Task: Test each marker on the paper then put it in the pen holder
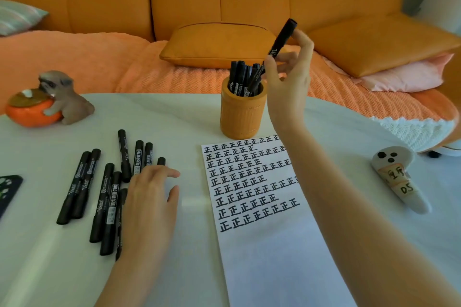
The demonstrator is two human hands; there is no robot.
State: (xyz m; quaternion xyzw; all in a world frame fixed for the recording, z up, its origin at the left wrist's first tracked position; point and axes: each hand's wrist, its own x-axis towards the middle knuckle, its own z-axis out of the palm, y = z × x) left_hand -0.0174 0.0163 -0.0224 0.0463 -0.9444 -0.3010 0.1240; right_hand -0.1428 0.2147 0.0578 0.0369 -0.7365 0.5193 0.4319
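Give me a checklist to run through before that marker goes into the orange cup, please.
1. Grip: the right hand pinches the marker in the air: ok.
2. Aim: the marker tilts toward the pen holder, but its lower end is hidden behind that hand: cannot tell.
3. Room: the pen holder has several markers in it yet shows a gap: ok.
4. Cap on: the ends are too unclear to judge: cannot tell.
5. The left hand rests on the loose markers, away from the pen holder: ok.
6. The paper has blank space below the written rows: ok.
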